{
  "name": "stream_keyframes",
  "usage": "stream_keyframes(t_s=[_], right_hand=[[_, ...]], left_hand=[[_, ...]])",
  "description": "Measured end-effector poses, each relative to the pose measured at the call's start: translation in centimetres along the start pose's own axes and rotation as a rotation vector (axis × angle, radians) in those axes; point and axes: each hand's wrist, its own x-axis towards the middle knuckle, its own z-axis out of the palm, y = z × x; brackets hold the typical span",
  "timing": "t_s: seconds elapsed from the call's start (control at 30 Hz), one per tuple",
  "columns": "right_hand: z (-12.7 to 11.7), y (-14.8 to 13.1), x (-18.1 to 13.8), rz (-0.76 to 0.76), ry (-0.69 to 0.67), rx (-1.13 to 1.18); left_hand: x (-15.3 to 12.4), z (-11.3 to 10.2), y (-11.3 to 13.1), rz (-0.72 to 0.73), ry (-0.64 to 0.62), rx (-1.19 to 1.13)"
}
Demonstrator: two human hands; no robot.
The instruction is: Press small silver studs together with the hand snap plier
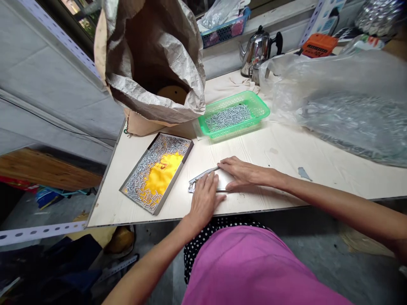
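Observation:
My left hand (pixel 204 197) lies flat, fingers stretched out, on a small white and metal plate (pixel 203 180) near the front edge of the pale table (pixel 280 156). My right hand (pixel 240 171) rests flat on the same plate from the right, fingers extended and pressing on it. To the left lies a shallow metal tray (pixel 158 170) with a yellow bottom and many small silver pins. A green plastic basket (pixel 234 114) holding more silver pins stands behind my hands.
A large open brown paper sack (pixel 152 63) stands at the back left. A clear plastic bag (pixel 343 106) of metal parts covers the right side. A steel kettle (pixel 258 51) and an orange box (pixel 318 44) sit at the back. Grey shelving panels (pixel 47 84) stand left.

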Motion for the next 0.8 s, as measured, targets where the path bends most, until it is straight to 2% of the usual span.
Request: stream_keyframes(t_s=[0.1,0.17,0.27,0.33,0.43,0.57,0.7,0.8], right_hand=[[-0.3,-1.3,0.7,-0.033,0.099,-0.081],[0.0,-3.2,1.9,-0.103,0.099,-0.11],[1.4,-6.5,3.9,-0.297,-0.003,-0.123],[2.7,-8.4,5.1,-0.393,-0.066,-0.135],[4.3,-10.0,6.5,-0.416,-0.162,-0.172],[5.2,-10.1,7.4,-0.429,-0.196,-0.184],[5.9,-9.0,7.0,-0.479,-0.076,-0.12],[6.8,-7.8,6.6,-0.512,0.026,-0.034]], left_hand=[[-4.1,-0.3,2.2,0.095,0.034,-0.068],[-6.3,-0.7,3.5,0.167,0.043,-0.156],[-8.2,-1.5,4.7,0.247,0.114,-0.284],[-8.9,-2.0,4.6,0.251,0.164,-0.321],[-9.5,-2.8,3.4,0.198,0.21,-0.305],[-10.4,-3.1,1.1,0.076,0.263,-0.229],[-11.2,-2.3,-0.2,-0.053,0.22,-0.108],[-11.8,-1.4,-0.6,-0.05,0.187,-0.057]])
